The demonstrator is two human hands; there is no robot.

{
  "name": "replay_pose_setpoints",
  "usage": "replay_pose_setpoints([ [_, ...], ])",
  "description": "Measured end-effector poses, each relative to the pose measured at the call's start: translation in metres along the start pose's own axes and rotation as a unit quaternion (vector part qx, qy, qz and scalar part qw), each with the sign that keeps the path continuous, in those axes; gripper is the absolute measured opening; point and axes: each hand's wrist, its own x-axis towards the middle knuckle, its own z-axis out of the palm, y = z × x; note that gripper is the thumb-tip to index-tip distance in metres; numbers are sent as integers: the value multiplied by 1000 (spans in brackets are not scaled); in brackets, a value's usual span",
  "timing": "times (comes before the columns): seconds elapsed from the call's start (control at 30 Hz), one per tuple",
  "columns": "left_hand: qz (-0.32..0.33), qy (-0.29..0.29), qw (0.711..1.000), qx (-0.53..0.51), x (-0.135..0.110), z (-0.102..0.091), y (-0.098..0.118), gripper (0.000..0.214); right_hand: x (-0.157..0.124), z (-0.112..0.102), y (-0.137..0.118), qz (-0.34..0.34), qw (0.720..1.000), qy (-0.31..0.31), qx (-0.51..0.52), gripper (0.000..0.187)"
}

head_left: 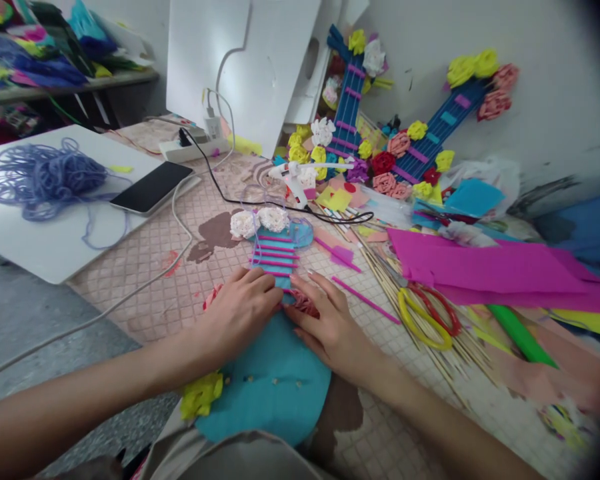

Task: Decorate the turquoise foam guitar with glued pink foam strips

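A teal foam guitar (273, 383) lies on the patterned mat in front of me, its neck (276, 257) crossed by pink strips and topped by two white paper flowers (260, 221). A yellow flower (200, 395) sits at its near left edge. My left hand (240, 313) lies palm down where neck meets body, fingers together and pressing. My right hand (330, 320) rests flat beside it, fingers stretched over a pink flower (305, 303) at the joint. Neither hand holds anything loose.
A white glue gun (300, 177) and its black cord lie behind the guitar. Yellow and red scissors (427, 317), wooden sticks and magenta foam sheets (485, 263) are to the right. Two finished blue guitars (433, 127) lean on the wall. A phone (151, 187) and purple yarn (45, 175) sit left.
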Motion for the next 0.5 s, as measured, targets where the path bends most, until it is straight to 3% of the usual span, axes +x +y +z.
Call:
replay_pose_setpoints([
  [0.13, -18, -6, 1000, -1, -2, -2, -1, 17, 0, -13, 5, -2, 998, 42, 40, 32],
  [0.23, -37, 32, 999, -6, -6, -9, -9, 18, 0, -33, 27, 82, 989, 113, 45, 29],
  [0.3, -55, 70, 996, -8, -8, -15, -19, 20, 0, -44, 50, 152, 980, 127, 21, 21],
  [0.5, -92, 126, 987, -47, -5, -33, -47, 22, 1, -36, 104, 243, 967, 28, -69, 6],
])
